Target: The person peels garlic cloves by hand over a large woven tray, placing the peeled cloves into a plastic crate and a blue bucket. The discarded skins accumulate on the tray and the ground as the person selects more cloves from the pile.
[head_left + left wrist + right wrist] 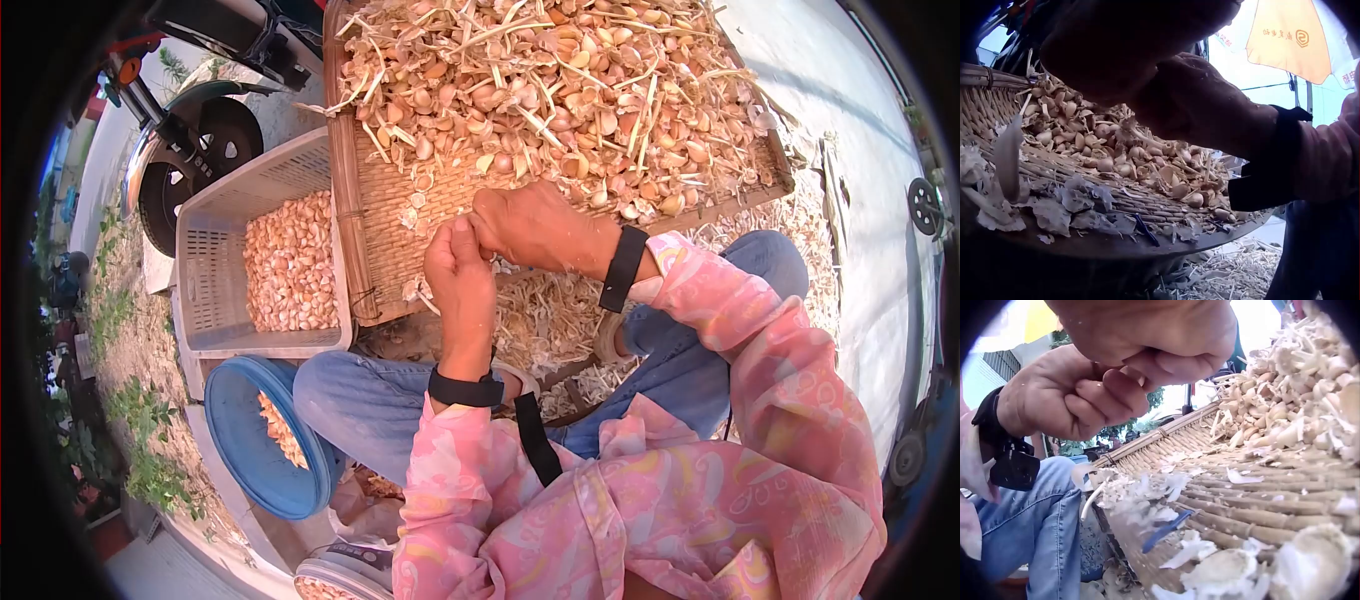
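Both hands meet over the near edge of a woven tray (390,215). The left hand (462,285) has its fingers curled, and the right hand (545,228) touches it, its fingers curled too. In the right wrist view a small pale garlic clove (1132,374) shows partly between the fingertips of the left hand (1063,397) and the right hand (1154,337); the fingers hide the rest. Loose garlic cloves (500,100) with dry stalks are heaped on the tray. In the left wrist view the left hand (1129,47) is dark and blurred, close to the lens.
Left of the tray stands a plastic crate (215,290) holding many cloves. A blue bucket (235,440) with some cloves is below it, and another container (345,570) sits at the bottom. Papery skins and a blue strip (1166,531) lie along the tray's edge. Husks (545,320) cover the ground.
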`<state>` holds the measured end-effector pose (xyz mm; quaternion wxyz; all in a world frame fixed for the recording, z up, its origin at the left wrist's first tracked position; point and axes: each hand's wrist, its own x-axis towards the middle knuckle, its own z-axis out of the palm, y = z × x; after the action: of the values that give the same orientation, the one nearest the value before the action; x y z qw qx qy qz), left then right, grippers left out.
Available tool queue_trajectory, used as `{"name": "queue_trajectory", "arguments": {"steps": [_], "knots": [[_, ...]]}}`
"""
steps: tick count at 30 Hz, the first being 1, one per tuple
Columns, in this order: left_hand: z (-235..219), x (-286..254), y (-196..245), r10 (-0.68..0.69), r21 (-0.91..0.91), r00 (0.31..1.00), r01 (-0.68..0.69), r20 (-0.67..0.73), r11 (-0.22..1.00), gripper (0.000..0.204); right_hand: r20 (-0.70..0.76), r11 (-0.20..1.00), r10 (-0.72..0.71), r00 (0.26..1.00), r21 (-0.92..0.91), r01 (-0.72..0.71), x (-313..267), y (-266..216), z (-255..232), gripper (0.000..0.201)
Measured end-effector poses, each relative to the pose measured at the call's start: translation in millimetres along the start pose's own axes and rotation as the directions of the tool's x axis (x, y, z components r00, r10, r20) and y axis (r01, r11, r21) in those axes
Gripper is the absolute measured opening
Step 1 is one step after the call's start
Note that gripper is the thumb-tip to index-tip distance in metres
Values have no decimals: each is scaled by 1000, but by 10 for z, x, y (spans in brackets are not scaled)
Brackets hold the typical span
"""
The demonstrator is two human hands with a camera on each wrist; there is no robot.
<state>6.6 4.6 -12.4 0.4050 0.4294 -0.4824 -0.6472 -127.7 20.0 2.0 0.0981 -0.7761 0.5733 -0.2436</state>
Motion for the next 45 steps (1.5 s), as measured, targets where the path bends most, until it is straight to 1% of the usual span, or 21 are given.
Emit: {"name": "queue_trajectory", "arguments": {"steps": [5, 8, 11, 13, 15, 17, 18, 21, 24, 25, 27, 28, 30, 31, 32, 35, 36, 38, 40, 42, 45], "knots": [[30, -45, 120, 0, 111, 998, 7, -59, 994, 29, 16, 945, 153, 988, 289, -151, 43, -8, 56, 25], [-128, -62, 415, -174, -41, 985, 174, -7, 984, 30, 191, 693, 249, 949, 650, -313, 84, -32, -52, 22], [-173, -365, 1039, -190, -277, 955, 251, 229, 927, 32, -105, 887, 327, 939, 376, -267, 139, 162, 12, 19], [-83, -719, 1459, 96, -271, 851, 56, 516, 961, 33, -143, 977, 214, 966, 41, -211, 195, 268, 117, 12], [46, -1002, 1651, 352, -527, 650, 89, 674, 845, 19, -27, 966, 157, 987, -203, -159, 326, 404, 169, 13], [83, -947, 1781, 520, -604, 426, 83, 741, 792, 13, 47, 980, 82, 996, -188, -72, 396, 468, 281, 19], [-9, -843, 1920, 481, -526, 307, 81, 821, 847, 14, 103, 985, 69, 992, -163, -51, 409, 467, 317, 18], [-19, -1197, 1916, 354, -554, 522, 295, 776, 779, 15, 185, 998, 54, 981, -27, -50, 427, 395, 324, 14], [13, -982, 1934, 376, -420, 187, 429, 907, 800, 12, 137, 999, 37, 990, 21, -40, 305, 424, 314, 12], [26, -1011, 1949, 357, -375, 139, 520, 924, 768, 11, 189, 999, 51, 981, -17, -49, 306, 423, 300, 13], [59, -1108, 1945, 372, -457, 265, 514, 890, 726, 9, 283, 993, 92, 955, -102, -66, 310, 427, 245, 13], [102, -1163, 1945, 406, -575, 434, 395, 804, 716, 9, 211, 995, 100, 972, -2, -102, 310, 434, 211, 14], [85, -1201, 1926, 429, -629, 551, 243, 716, 739, 11, 78, 964, 134, 988, 219, -148, 276, 388, 203, 15], [37, -1101, 1957, 418, -589, 519, 220, 746, 778, 12, 13, 930, 155, 988, 334, -150, 298, 369, 223, 15], [-72, -1062, 1984, 367, -544, 568, 176, 737, 820, 13, 146, 797, 337, 930, 481, -364, 325, 351, 216, 14], [-508, -908, 1986, 174, -355, 810, 45, 560, 934, 19, 267, 341, 475, 839, 823, -455, 326, 391, 191, 14], [-650, -735, 1849, 268, -140, 944, -244, 193, 960, 17, 294, 276, 473, 831, 846, -457, 311, 352, 115, 15], [-1030, -204, 1501, 343, 576, 906, -147, -249, 804, 36, 331, 144, 452, 829, 890, -433, 266, 322, 72, 19], [-1523, 112, 1012, 429, 815, 901, -204, -60, 542, 39, 357, 35, 421, 834, 912, -409, 225, 238, 62, 23], [-1063, 62, 893, 171, 584, 985, -136, -4, 800, 41, 344, 60, 425, 837, 912, -405, 200, 82, 22, 21], [-429, 37, 559, -156, 246, 972, 110, 175, 963, 33, 289, 139, 415, 863, 917, -374, 165, -102, 25, 18]]}}
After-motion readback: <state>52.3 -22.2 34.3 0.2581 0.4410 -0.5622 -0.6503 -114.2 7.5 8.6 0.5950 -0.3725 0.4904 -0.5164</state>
